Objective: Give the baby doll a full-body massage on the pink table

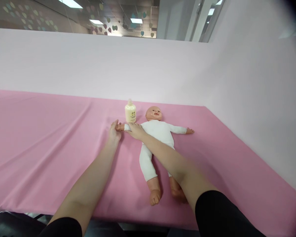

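A baby doll (160,131) with a white cloth body lies face up, its head toward the wall. Its arms are stretched out to the sides. My left hand (115,131) is closed around the doll's small hand, on the left side of the view. Just beside it, my right hand (136,131) wraps over the white sleeve of that same arm; part of the arm is hidden under my fingers. A pale yellow lotion bottle (130,113) stands upright right behind my right hand, close to the doll's head. My right forearm crosses over the doll's belly and one leg.
Pink cloth (51,141) with some creases covers the table. A white wall (101,65) rises along its back edge, and another white wall (268,98) bounds it on the right. Glass with heart-shaped stickers (108,28) is above the back wall.
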Action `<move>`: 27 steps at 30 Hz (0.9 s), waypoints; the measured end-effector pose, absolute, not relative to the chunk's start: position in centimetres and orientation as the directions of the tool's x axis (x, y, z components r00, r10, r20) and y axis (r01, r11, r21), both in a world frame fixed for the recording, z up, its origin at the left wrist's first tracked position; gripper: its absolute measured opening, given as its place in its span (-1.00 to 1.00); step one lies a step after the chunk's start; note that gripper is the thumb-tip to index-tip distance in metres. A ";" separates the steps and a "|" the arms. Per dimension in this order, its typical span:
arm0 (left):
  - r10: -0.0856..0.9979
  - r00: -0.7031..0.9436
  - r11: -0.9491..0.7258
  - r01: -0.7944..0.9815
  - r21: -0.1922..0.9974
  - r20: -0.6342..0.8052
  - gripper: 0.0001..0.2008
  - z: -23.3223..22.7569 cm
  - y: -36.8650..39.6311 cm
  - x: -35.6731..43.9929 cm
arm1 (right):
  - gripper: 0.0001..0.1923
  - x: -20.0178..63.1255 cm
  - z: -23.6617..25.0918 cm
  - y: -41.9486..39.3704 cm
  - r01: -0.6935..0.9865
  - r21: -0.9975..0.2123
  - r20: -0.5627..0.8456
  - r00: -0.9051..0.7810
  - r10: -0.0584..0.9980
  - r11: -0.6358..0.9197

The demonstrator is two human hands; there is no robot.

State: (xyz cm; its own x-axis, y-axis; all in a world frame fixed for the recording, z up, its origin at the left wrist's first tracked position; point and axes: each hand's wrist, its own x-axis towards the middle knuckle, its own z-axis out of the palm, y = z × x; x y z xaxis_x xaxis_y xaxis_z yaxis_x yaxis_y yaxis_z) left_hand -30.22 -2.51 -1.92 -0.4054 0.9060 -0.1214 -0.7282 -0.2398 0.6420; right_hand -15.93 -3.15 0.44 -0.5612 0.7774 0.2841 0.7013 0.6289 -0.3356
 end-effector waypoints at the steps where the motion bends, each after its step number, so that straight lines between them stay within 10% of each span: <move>1: 0.904 -0.406 -0.239 -0.740 0.628 -0.135 -0.74 -1.8 -2.5 -30.3 | -0.63 -15.9 0.4 -3.2 0.701 -0.334 0.284 -0.563 0.776 0.630; 27: 0.941 -0.319 -0.184 -0.767 0.614 -0.116 -0.64 -2.1 -2.9 -28.4 | -0.62 -16.1 0.6 -3.2 0.680 -0.361 0.309 -0.559 0.770 0.638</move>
